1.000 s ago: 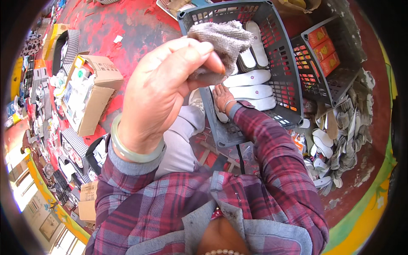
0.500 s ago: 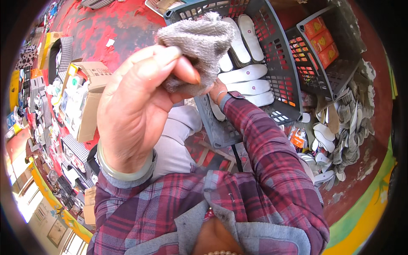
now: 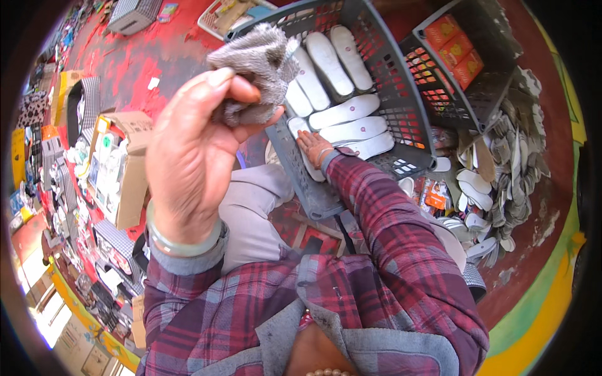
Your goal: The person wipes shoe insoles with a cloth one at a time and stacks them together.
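Observation:
My left hand (image 3: 191,150) is raised close to the camera, its fingers pinched round a crumpled grey-brown terry cloth (image 3: 263,62). Part of the crate behind is hidden by that cloth. Lower down, my right hand (image 3: 311,147) reaches into a dark grey plastic crate (image 3: 411,106). Its fingers are stretched out and rest on a white insole (image 3: 300,128) along the crate's near left side. Other white insoles lie in rows in the crate: several stand lengthwise at the back (image 3: 329,62), and several lie crosswise (image 3: 354,131) beside my right hand.
Right of the crate stands a second dark crate (image 3: 495,81) with orange boxes (image 3: 453,50). Below it spreads a heap of loose insoles (image 3: 501,182). An open cardboard box (image 3: 128,169) with packaged goods stands on the left. A white basket (image 3: 219,22) sits behind the crate.
My left hand and the cloth have shifted left in view. My right hand, mostly hidden before, now shows with its fingers spread on the insoles.

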{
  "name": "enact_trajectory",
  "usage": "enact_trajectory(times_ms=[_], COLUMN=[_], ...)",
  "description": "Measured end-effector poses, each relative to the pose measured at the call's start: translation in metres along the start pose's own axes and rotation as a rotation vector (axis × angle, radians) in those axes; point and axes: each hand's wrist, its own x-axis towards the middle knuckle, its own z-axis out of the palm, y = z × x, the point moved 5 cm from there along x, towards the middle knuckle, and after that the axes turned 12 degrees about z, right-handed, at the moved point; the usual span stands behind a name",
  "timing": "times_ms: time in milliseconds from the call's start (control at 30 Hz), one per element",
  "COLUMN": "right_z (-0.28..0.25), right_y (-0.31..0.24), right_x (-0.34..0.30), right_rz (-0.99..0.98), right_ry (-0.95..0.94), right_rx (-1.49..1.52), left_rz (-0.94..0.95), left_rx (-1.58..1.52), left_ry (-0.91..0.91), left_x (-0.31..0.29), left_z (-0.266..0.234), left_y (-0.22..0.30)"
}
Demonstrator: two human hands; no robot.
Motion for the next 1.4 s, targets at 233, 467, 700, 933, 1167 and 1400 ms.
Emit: enact_trajectory(times_ms=[233, 467, 700, 933, 1167, 1400], right_z=[-0.143, -0.268, -0.19, -0.091, 0.029, 0.068], right_y=[0.043, 0.064, 0.136, 0.207, 0.286, 0.403], right_x=[-0.045, -0.293, -0.453, -0.656, -0.728, -0.733], right_rz=[0.04, -0.483, -0.131, 0.694, 1.258, 1.654], right_ry=[0.105, 0.339, 0.969, 1.493, 1.518, 1.25], right_rx=[0.903, 2.424, 2.541, 1.913, 1.925, 1.231], left_rz=[-0.063, -0.067, 0.65, 0.328, -0.048, 0.027], left_rx=[0.105, 0.255, 0.692, 0.85, 0.84, 1.072], left_ry=[-0.138, -0.651, -1.446, -1.35, -0.768, -0.853], left_x=[0.003, -0.047, -0.173, -0.144, -0.073, -0.063], left_z=[0.022, 0.131, 0.222, 0.188, 0.128, 0.129], left_y=[-0.023, -0.079, -0.133, -0.143, -0.195, -0.227])
